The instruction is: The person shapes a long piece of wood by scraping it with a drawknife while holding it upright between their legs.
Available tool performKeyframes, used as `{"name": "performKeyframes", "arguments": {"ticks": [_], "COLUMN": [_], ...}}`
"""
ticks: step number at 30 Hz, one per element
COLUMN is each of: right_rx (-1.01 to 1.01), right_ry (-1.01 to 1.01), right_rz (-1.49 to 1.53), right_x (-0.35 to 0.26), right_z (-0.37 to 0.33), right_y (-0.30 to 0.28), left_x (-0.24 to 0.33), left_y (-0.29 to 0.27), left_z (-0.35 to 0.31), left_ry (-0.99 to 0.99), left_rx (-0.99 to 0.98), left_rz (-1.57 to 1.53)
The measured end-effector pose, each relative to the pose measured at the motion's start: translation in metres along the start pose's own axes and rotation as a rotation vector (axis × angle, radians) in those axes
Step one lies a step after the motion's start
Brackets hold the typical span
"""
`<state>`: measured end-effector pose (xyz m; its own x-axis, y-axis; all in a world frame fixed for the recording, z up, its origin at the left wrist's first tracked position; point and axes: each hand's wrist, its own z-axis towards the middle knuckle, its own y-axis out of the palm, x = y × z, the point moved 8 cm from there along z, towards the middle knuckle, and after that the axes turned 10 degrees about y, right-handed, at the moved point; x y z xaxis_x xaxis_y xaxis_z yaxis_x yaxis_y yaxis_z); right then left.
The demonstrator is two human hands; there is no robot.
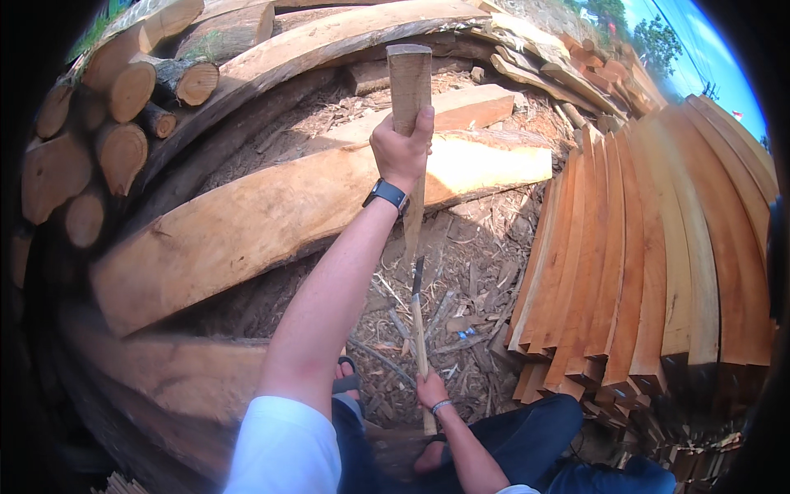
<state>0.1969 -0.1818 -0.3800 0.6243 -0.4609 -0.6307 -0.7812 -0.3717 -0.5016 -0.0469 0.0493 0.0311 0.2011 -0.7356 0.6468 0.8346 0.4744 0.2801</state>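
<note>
The right hand (431, 390) clasps the pale handle of a tool (419, 329), its dark end beside the stake's tapered lower tip; whether they touch I cannot tell. Above, the left hand (399, 152) grips the stake (409, 78) upright, fingers wrapped round it, before a slab (304, 193). Planks (650, 263) lie stacked to the right; logs (123, 156) are piled far left.

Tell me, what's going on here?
A person's left hand grips an upright wooden piece, while the right hand holds a pale wooden shaft with a dark end. That end is by the piece's lower tip; whether they touch is unclear. Stacked boards are on the right, logs on the left.
</note>
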Motion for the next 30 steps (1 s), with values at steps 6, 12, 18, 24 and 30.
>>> {"name": "performKeyframes", "arguments": {"ticks": [6, 12, 18, 24, 30], "right_rx": [0.254, 0.16, 0.299, 0.265, 0.224], "right_ry": [-0.1, -0.06, -0.206, -0.126, -0.139], "right_rz": [0.229, -0.078, -0.109, -0.219, -0.035], "right_x": [-0.047, 0.026, -0.036, -0.005, -0.007], "right_z": [-0.022, 0.002, -0.026, -0.011, -0.015], "right_y": [-0.049, 0.01, -0.016, 0.019, 0.016], "left_x": [-0.006, -0.003, -0.001, -0.002, -0.003], "left_y": [-0.022, -0.022, -0.032, -0.019, -0.024], "left_z": [0.006, 0.006, 0.001, 0.001, -0.003], "left_ry": [0.014, 0.009, 0.01, 0.005, 0.015], "left_rx": [0.064, 0.123, 0.081, 0.08, 0.074], "left_rz": [0.047, 0.009, 0.033, 0.003, 0.013]}}
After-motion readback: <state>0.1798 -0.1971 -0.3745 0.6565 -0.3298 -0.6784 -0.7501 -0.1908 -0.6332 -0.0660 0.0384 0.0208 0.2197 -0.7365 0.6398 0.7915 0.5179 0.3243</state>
